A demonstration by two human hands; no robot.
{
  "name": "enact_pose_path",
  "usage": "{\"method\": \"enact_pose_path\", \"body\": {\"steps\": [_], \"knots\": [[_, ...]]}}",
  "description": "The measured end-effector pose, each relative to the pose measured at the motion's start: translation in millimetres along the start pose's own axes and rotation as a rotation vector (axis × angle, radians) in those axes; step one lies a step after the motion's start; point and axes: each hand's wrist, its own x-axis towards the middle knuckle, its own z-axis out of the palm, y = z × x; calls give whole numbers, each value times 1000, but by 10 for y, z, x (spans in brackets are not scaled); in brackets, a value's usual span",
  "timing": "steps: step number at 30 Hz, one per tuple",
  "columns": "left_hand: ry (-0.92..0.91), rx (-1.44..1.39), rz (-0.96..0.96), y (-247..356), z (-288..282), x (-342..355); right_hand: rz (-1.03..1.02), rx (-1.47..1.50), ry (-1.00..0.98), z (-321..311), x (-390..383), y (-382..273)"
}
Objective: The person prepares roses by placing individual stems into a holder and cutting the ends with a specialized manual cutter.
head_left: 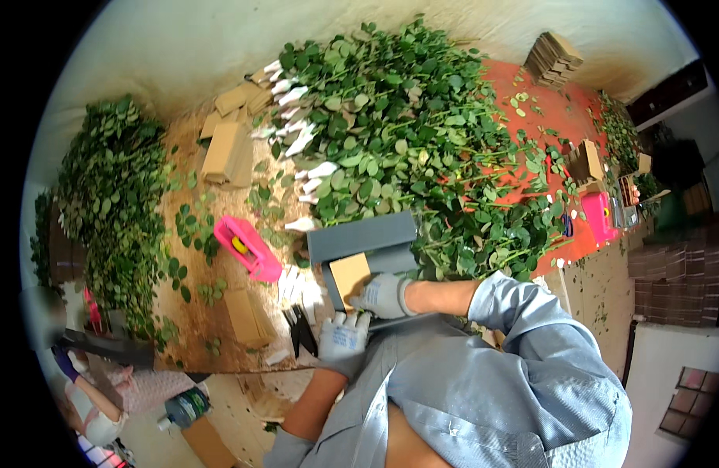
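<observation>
A tan cardboard piece (pixel 349 274) lies in a dark grey angled stand (pixel 363 237) at the table's near edge. My right hand (pixel 384 296), in a pale work glove, has its fingers closed on the right edge of the cardboard. Just below and left of it is my left hand (pixel 343 340), also gloved, its fingers stretched toward the cardboard's near end with nothing seen in them. Beside the left hand lie black-handled scissors (pixel 300 332). White paper strips (pixel 297 287) are strewn left of the stand.
A big heap of leafy green stems (pixel 391 117), some ends wrapped white, fills the table's back. A pink tape dispenser (pixel 249 249) and cardboard stacks (pixel 249 318) stand left. More foliage (pixel 114 210) is at far left, near another person's gloved hand (pixel 64 363).
</observation>
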Motion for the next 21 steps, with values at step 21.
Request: {"method": "enact_pose_path", "body": {"steps": [21], "knots": [[70, 29, 37, -64, 224, 52, 560, -36, 584, -2256, 465, 2187]]}}
